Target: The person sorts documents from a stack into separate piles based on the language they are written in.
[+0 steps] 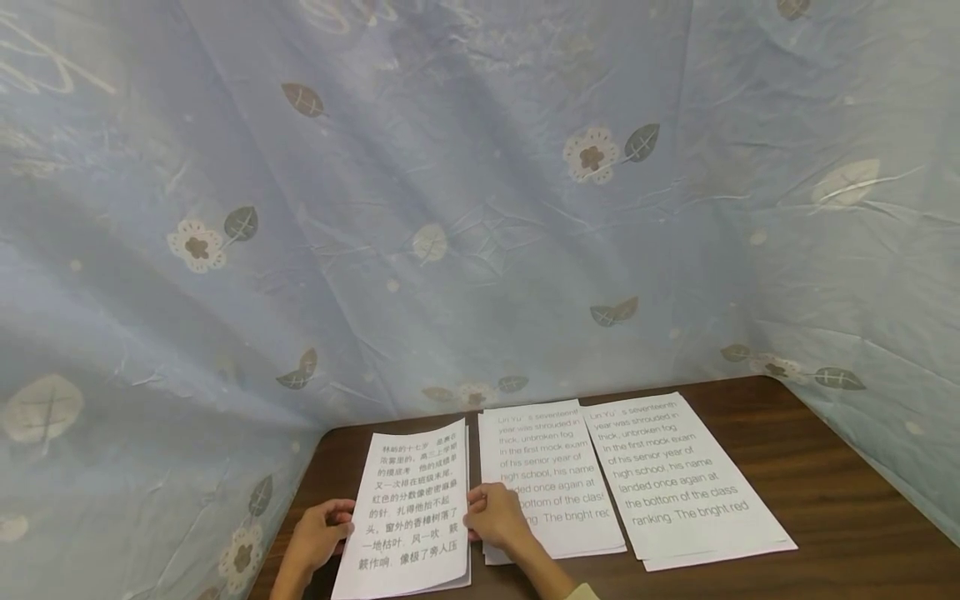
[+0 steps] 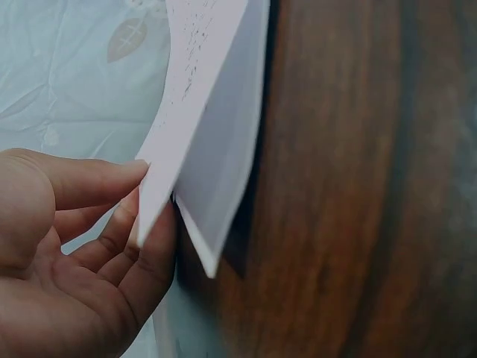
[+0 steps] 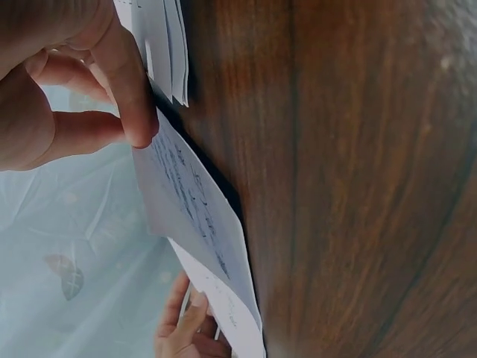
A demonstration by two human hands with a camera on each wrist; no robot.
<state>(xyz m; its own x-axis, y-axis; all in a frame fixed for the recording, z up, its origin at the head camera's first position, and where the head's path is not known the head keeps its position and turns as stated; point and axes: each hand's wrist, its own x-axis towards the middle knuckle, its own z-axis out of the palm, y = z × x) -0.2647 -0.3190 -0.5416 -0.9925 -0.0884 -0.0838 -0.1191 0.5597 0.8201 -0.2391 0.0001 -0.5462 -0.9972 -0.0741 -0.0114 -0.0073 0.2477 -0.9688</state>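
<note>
A white sheet printed with Chinese characters (image 1: 408, 508) is held at the left of the table, one hand at each side edge. My left hand (image 1: 318, 533) pinches its left edge, thumb on the printed face and fingers behind, as the left wrist view shows. There the paper bows upward, with another white sheet (image 2: 223, 164) below it. On the opposite side my right hand (image 1: 498, 517) pinches the right edge between thumb and fingers. In the right wrist view the held sheet (image 3: 186, 186) bends above the brown wooden table (image 3: 335, 186).
Right of the hands lies a stack of English-text sheets (image 1: 551, 475), partly covered by my right hand and forearm. A second English-text stack (image 1: 682, 475) lies farther right, close beside it. A blue-grey curtain with leaf prints (image 1: 480, 208) hangs behind and around the table.
</note>
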